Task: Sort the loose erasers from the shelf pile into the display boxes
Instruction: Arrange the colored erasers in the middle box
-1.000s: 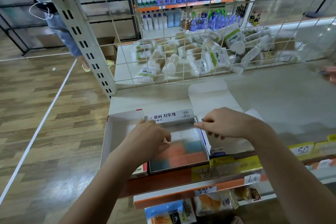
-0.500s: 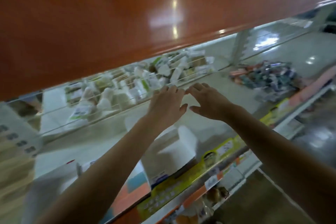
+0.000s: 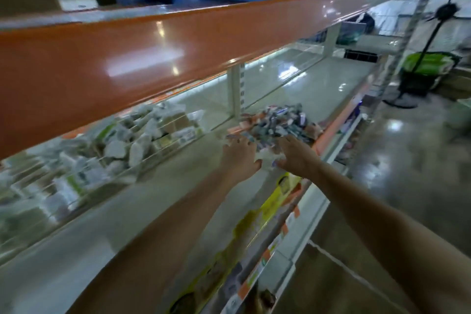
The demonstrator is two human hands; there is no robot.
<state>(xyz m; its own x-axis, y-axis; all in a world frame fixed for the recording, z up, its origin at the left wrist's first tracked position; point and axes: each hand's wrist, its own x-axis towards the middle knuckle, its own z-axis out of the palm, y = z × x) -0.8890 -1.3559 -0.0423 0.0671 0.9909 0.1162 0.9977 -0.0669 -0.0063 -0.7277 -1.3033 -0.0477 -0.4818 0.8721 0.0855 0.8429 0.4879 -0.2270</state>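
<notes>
A heap of loose erasers [image 3: 277, 123] in blue, white and orange wrappers lies on the grey shelf [image 3: 158, 201], to the right along it. Both my arms stretch out toward the heap. My left hand [image 3: 238, 157] has its fingers spread flat at the heap's near left edge. My right hand [image 3: 297, 154] lies palm down at the heap's near right edge, fingers straight. Neither hand holds anything that I can see. The picture is blurred by motion. The display boxes are out of view.
An orange shelf lip [image 3: 178, 53] hangs low across the view above my arms. Packets in white and green [image 3: 122, 143] lie behind a wire divider at the back left. Yellow and orange price tags [image 3: 280, 194] line the shelf's front edge. A black fan stand [image 3: 405, 94] is on the floor at right.
My view has swung right, away from the display boxes. Both hands left the box and reached along the shelf to the eraser heap, now touching its near edge.
</notes>
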